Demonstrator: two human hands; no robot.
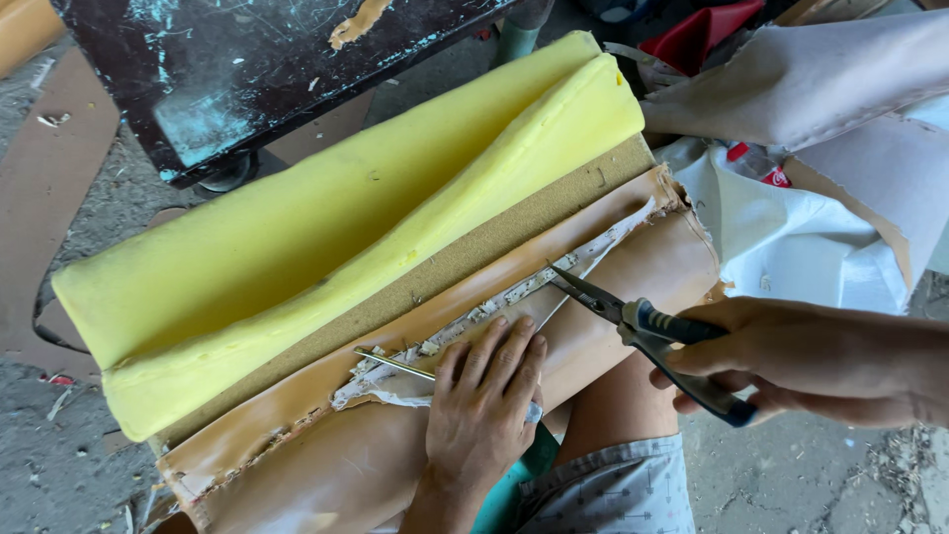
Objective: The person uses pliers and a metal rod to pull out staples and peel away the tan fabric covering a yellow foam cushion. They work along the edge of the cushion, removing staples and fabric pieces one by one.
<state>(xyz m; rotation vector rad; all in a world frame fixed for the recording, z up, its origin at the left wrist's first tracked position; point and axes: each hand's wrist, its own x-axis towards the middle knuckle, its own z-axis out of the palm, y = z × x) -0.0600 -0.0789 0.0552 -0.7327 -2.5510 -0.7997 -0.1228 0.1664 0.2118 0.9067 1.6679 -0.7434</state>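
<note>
A long cushion of yellow foam (336, 237) on a brown board (514, 232) lies across my lap, its tan leatherette cover (633, 287) peeled back along a ragged stapled edge. My left hand (484, 400) presses flat on the cover and holds a thin metal tool (393, 363) pointing left along that edge. My right hand (781, 361) grips needle-nose pliers (643, 326) with dark handles. Their jaws point at the torn white strip of lining (514, 297).
A scratched black table top (257, 69) on a castor stands behind the cushion. Pale cover pieces and white sheets (820, 188) are piled at the right, with something red (702, 30) behind. Cardboard (49, 188) lies on the gritty floor at left.
</note>
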